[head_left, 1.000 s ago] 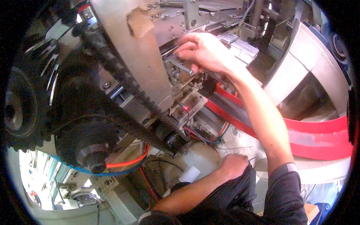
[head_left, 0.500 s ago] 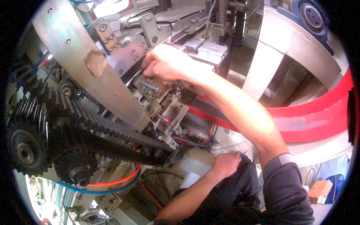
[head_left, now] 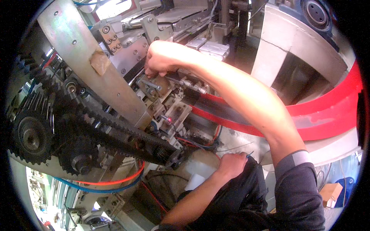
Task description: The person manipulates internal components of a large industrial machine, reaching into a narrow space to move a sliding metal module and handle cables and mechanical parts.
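My right hand (head_left: 159, 58) reaches far into the machine, its fingers curled down against a metal block with a cylindrical pin (head_left: 151, 84). Whatever lies between those fingertips is hidden by the hand. Low in the view, my left hand (head_left: 232, 164) rests by my dark trouser leg, closed around a thin rod-like piece with a blue tip (head_left: 250, 154). Below the block, a small sensor with a red light (head_left: 169, 120) sits on a metal bracket.
Black gears (head_left: 31, 138) and a toothed belt (head_left: 127, 134) fill the left, beneath a curved metal plate (head_left: 86, 63). A red-edged curved chute (head_left: 320, 123) passes under my right forearm. Orange and blue hoses (head_left: 111, 184) loop below. A cardboard box (head_left: 330, 193) stands at lower right.
The view has shifted slightly. My right wrist has bent more, with the fingers now pointing down at the block. My left hand stays by my leg, still closed.
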Demonstrator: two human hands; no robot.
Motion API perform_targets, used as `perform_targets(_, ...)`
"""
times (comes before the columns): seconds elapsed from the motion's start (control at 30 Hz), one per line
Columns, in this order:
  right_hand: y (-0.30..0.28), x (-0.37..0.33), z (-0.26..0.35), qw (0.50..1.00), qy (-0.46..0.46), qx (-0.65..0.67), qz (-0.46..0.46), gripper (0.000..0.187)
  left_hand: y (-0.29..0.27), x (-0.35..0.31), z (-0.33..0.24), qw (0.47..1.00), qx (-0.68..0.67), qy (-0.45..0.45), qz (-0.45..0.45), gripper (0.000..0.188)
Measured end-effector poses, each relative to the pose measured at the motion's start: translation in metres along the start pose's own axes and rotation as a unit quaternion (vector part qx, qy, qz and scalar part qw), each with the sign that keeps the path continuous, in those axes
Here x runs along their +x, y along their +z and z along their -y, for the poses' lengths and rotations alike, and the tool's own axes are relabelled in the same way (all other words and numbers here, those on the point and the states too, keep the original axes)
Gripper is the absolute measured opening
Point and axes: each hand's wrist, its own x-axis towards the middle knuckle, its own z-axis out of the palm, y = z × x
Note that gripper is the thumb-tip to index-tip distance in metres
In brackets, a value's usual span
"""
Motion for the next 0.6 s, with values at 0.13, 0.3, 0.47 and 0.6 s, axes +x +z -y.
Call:
perform_targets(0.13,-0.007,-0.009,0.007,1.000,0.016,0.019,0.004,0.016,-0.003,-0.001,-0.003,1.000,0.000,-0.007,0.011,0.028)
perform_targets(0.3,-0.009,-0.012,0.012,0.999,0.025,0.031,0.022,0.016,-0.006,0.000,-0.007,0.999,-0.001,-0.023,0.033,0.027)
perform_targets(0.47,-0.005,-0.004,0.009,0.999,0.022,-0.022,0.007,0.017,0.001,-0.001,-0.006,1.000,-0.005,-0.014,0.003,0.028)
perform_targets(0.6,-0.002,-0.001,0.006,0.998,0.039,-0.042,-0.009,0.020,-0.001,0.000,-0.008,0.999,-0.023,-0.028,0.019,0.030)
